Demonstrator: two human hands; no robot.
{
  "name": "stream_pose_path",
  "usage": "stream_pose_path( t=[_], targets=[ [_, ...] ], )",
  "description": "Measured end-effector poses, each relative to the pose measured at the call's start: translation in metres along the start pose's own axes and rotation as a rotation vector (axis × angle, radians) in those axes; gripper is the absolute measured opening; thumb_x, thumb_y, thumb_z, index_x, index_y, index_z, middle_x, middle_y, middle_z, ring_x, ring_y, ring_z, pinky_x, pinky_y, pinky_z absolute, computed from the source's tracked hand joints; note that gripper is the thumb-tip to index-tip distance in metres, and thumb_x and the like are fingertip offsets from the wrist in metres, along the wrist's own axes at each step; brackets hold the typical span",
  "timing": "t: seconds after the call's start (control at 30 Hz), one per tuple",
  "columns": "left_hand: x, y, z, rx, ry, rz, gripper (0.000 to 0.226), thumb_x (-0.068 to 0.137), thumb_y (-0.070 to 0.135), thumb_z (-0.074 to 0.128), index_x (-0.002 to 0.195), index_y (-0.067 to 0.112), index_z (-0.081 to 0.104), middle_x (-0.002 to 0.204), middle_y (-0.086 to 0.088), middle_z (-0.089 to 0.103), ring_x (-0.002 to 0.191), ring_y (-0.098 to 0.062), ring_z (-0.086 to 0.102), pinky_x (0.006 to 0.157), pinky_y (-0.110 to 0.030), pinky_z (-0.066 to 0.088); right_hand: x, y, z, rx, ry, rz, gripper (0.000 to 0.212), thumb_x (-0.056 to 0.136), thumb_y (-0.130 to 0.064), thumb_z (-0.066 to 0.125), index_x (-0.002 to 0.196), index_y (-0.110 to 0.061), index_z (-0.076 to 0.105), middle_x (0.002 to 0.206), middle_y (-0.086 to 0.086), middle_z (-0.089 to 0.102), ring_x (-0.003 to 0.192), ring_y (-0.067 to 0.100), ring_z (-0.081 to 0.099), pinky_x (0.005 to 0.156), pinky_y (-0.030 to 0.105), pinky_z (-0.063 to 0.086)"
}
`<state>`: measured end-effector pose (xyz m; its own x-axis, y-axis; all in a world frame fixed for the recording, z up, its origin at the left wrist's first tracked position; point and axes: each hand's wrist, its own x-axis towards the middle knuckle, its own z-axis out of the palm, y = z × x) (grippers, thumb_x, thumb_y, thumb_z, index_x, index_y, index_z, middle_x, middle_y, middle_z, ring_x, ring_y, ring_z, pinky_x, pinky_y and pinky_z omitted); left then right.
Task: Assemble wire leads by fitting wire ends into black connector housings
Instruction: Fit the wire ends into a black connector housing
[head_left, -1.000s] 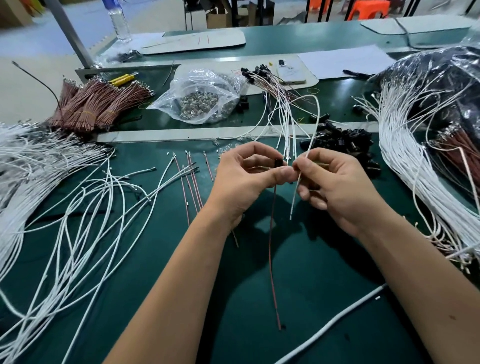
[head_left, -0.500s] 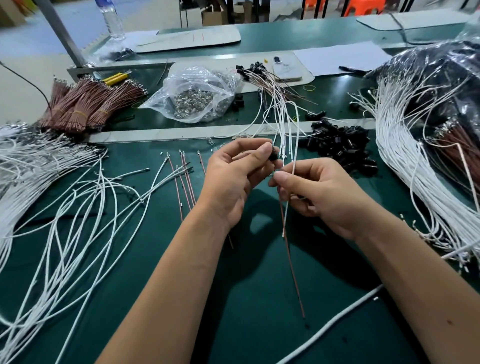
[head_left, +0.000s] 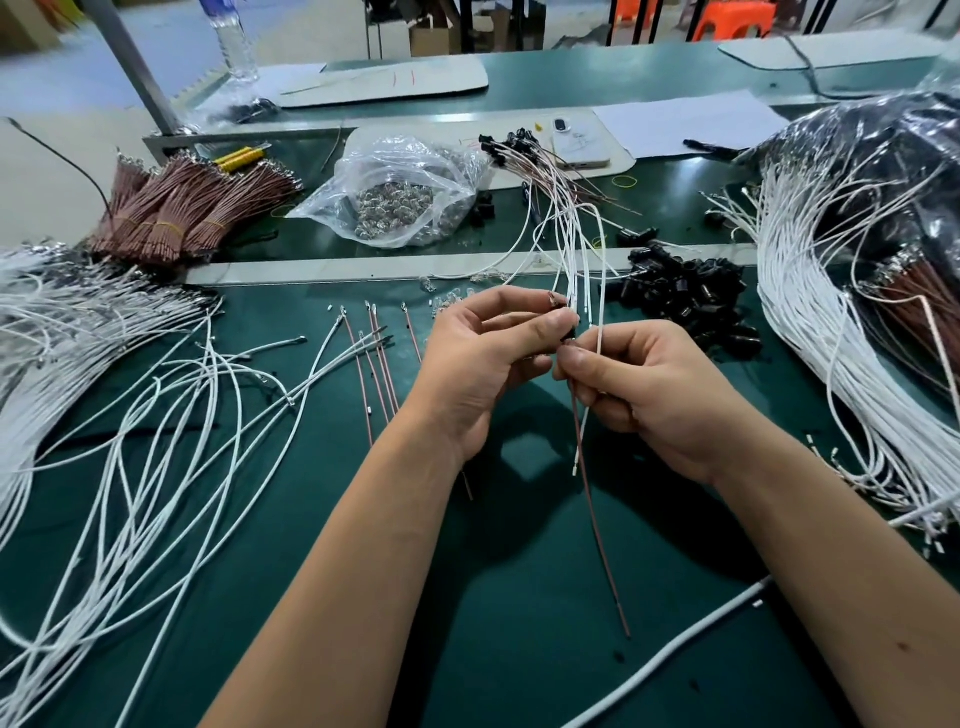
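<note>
At frame centre, the left hand (head_left: 483, 358) pinches a black connector housing (head_left: 570, 331) between thumb and curled fingers. The right hand (head_left: 660, 395) meets it just beside, its fingers closed on a brown wire (head_left: 597, 525) that hangs toward the lower frame, and apparently also on a short white wire (head_left: 584, 431); the overlap obscures that grip. A heap of black housings (head_left: 685, 296) lies on the green worktop (head_left: 363, 597) at upper right of the hands. Loose white wires (head_left: 156, 415) spread at left; brown wire bundles (head_left: 176, 208) sit upper left.

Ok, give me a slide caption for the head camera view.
Left hand holds black connector housing while right hand feeds in brown wire.
</note>
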<state>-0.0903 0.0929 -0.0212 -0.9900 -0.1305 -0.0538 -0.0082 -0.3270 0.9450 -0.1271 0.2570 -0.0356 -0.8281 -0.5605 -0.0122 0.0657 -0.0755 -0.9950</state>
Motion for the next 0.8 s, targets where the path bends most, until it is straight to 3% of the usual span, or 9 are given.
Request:
stream_pose_path(
  t=[0.17, 0.23, 0.3, 0.47, 0.8],
  targets=[
    [0.002, 0.003, -0.006, 0.050, -0.020, 0.086, 0.022, 0.069, 0.011, 0.080, 0.089, 0.005, 0.072, 0.080, -0.011, 0.075, 0.069, -0.020, 0.073, 0.066, -0.027, 0.061, 0.001, 0.001, -0.003, 0.078, 0.073, -0.020, 0.025, 0.093, -0.019, 0.066, 0.091, 0.005, 0.071, 0.066, 0.007, 0.061, 0.044, 0.007, 0.040, 0.041, 0.014, 0.026],
    [0.002, 0.005, -0.010, 0.160, -0.028, 0.105, 0.018, 0.075, 0.003, 0.081, 0.091, 0.004, 0.071, 0.081, -0.012, 0.074, 0.067, -0.022, 0.074, 0.062, -0.027, 0.060, 0.002, -0.001, -0.006, 0.167, 0.135, -0.060, 0.016, 0.099, -0.002, 0.056, 0.094, 0.002, 0.071, 0.070, 0.009, 0.065, 0.048, 0.009, 0.047, 0.043, 0.015, 0.028],
    [0.003, 0.005, -0.013, 0.244, -0.060, 0.117, 0.016, 0.079, -0.004, 0.080, 0.091, 0.003, 0.072, 0.080, -0.013, 0.073, 0.066, -0.023, 0.073, 0.061, -0.027, 0.060, 0.003, -0.005, -0.010, 0.278, 0.153, -0.115, 0.022, 0.096, 0.007, 0.050, 0.096, 0.000, 0.071, 0.075, 0.010, 0.068, 0.054, 0.011, 0.052, 0.044, 0.016, 0.035],
    [0.002, 0.003, -0.013, 0.265, -0.133, 0.103, 0.023, 0.076, -0.014, 0.079, 0.095, -0.004, 0.070, 0.080, -0.018, 0.072, 0.069, -0.026, 0.072, 0.066, -0.032, 0.061, 0.001, -0.010, -0.016, 0.310, 0.184, -0.261, 0.019, 0.097, 0.007, 0.051, 0.104, 0.000, 0.068, 0.082, 0.009, 0.071, 0.064, 0.014, 0.061, 0.053, 0.017, 0.047],
    [0.003, 0.001, -0.018, 0.305, -0.175, 0.048, 0.023, 0.074, -0.005, 0.083, 0.091, -0.002, 0.068, 0.078, -0.014, 0.075, 0.063, -0.023, 0.071, 0.060, -0.026, 0.056, 0.002, -0.012, -0.024, 0.279, 0.327, -0.319, 0.022, 0.102, 0.006, 0.049, 0.102, -0.003, 0.069, 0.080, 0.008, 0.070, 0.063, 0.014, 0.059, 0.053, 0.019, 0.046]
  ],
)
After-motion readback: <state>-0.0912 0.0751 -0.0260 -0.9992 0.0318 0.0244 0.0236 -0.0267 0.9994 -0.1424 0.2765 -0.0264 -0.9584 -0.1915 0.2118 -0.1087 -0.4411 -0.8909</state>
